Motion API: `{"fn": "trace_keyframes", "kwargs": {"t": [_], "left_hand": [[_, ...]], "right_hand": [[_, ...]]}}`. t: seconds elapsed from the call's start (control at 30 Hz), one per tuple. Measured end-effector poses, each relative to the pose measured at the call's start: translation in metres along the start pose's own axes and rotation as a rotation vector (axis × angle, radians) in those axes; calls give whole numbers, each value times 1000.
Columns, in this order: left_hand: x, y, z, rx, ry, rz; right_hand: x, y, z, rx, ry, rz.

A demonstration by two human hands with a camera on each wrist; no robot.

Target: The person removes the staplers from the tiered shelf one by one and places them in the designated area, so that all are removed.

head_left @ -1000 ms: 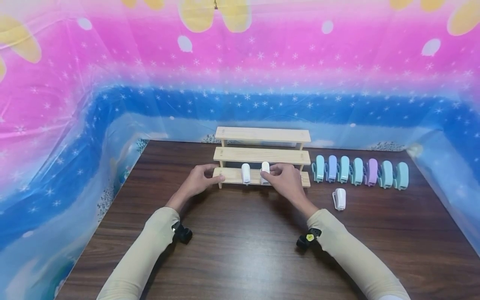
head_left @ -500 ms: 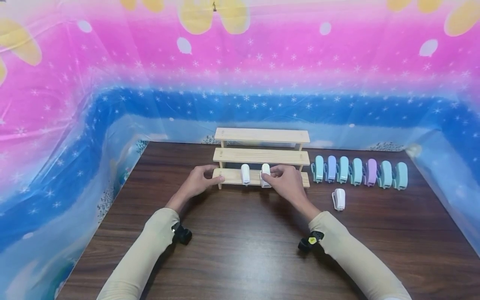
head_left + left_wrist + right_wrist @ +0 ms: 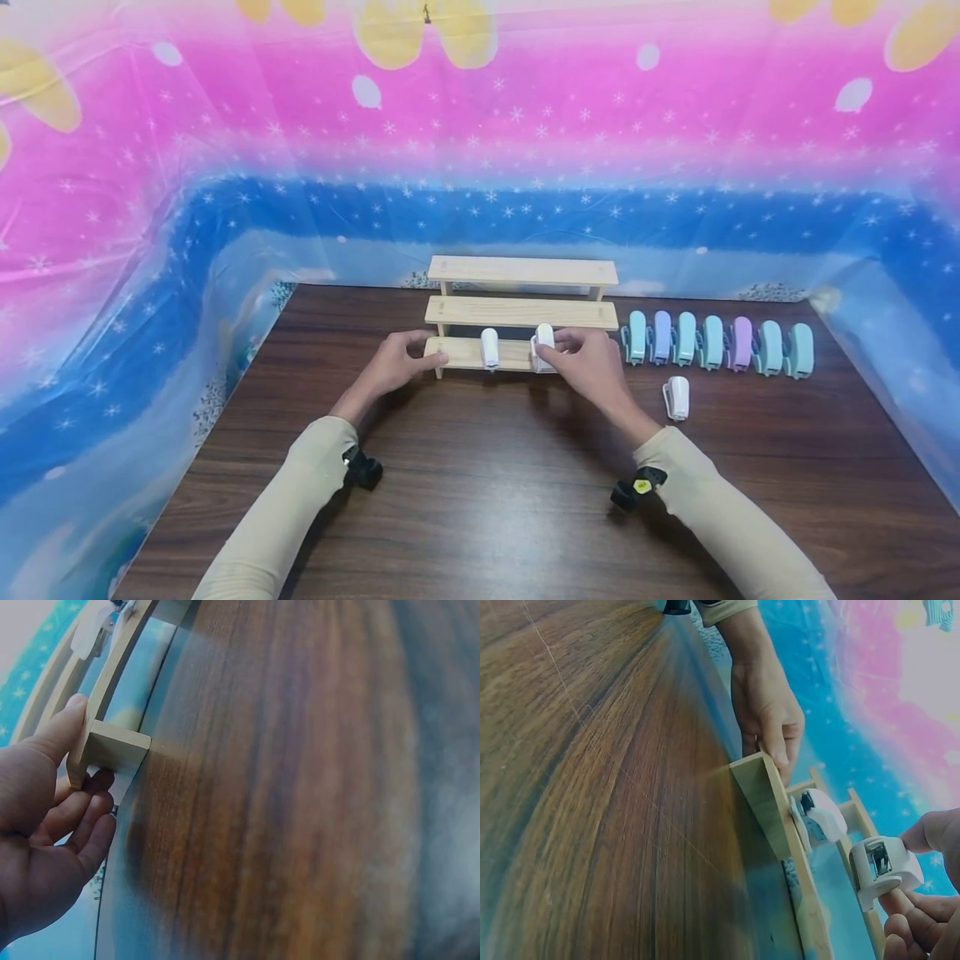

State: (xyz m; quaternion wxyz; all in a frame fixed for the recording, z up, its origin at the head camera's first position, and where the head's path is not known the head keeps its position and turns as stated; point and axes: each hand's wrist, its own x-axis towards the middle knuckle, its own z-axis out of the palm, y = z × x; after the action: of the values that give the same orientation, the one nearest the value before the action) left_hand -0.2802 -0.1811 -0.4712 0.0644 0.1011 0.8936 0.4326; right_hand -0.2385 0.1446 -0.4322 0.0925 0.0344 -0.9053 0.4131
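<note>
A three-step wooden display rack (image 3: 521,312) stands at the back of the table. My left hand (image 3: 393,362) grips the left end of its lowest step, thumb on top and fingers curled below the plank, as the left wrist view shows. On that step a white mini stapler (image 3: 490,348) stands upright. To its right, my right hand (image 3: 588,367) pinches a second white stapler (image 3: 885,866) between thumb and fingers, over the same step. In the right wrist view its metal mouth faces the camera. The right end of the lowest step is partly hidden behind this hand.
Right of the rack, a row of several staplers in mint, lavender (image 3: 661,337) and purple (image 3: 741,343) stands on the dark wood table (image 3: 480,500). One more white stapler (image 3: 677,398) stands in front of the row. A patterned cloth (image 3: 480,167) hangs behind the table.
My right hand has shifted a little to the right with the white stapler, widening the distance to the other one on the step. The left hand keeps its place on the rack.
</note>
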Motion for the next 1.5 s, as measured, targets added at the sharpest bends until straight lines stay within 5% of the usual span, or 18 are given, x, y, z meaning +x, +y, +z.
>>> {"fn": "trace_keyframes", "kwargs": {"t": [1.5], "left_hand": [[0, 2, 0, 11, 7, -22]], "right_hand": [[-24, 52, -88, -64, 96, 76]]}}
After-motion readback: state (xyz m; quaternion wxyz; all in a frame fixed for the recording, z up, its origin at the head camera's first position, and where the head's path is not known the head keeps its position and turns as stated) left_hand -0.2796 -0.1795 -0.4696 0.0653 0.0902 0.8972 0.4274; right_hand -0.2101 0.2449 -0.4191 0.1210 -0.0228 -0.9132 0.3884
